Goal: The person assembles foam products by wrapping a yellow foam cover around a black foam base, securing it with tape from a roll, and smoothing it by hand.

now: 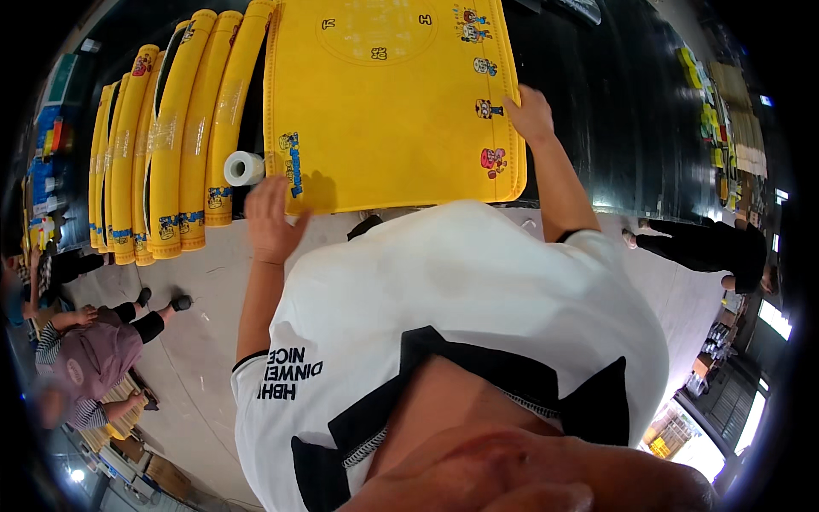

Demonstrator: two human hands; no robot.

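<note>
A yellow mat [392,136] with cartoon figures along its sides lies flat on the black table in front of me. At its near left corner is my left hand [275,224], fingers apart and slightly blurred, holding nothing. My right hand [535,117] grips the mat's right edge, with the thumb over the top; the fingers are partly hidden. Just beyond my left fingertips, beside the mat's left edge, sits a white roll of tape [245,168].
Several rolled yellow mats [183,128] lie side by side on the left of the black table [627,111]. One person [98,350] is at the left, another [717,252] at the far right. Stacked goods [738,119] stand beyond the table's right end.
</note>
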